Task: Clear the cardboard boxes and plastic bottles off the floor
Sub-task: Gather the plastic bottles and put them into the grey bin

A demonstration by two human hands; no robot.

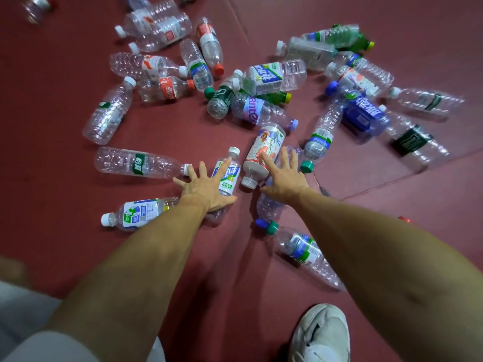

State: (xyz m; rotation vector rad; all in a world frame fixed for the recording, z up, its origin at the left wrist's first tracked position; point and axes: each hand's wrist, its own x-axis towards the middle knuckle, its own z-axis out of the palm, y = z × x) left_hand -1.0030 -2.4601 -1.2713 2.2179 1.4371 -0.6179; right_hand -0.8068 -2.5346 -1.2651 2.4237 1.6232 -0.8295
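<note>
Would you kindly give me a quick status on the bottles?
Left hand open over white-labelled bottle. Right hand open at floral bottle. Nothing lifted; floor crowded.

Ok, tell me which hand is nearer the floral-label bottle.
Right. The right hand reaches the floral-label bottle, forefinger over its label. The left hand lies further left, over the neighbouring blue-and-white-label bottle.

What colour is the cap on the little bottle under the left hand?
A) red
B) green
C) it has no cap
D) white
D: the little bottle that the left hand reaches over with spread fingers ends in a white cap at its far end.
</note>
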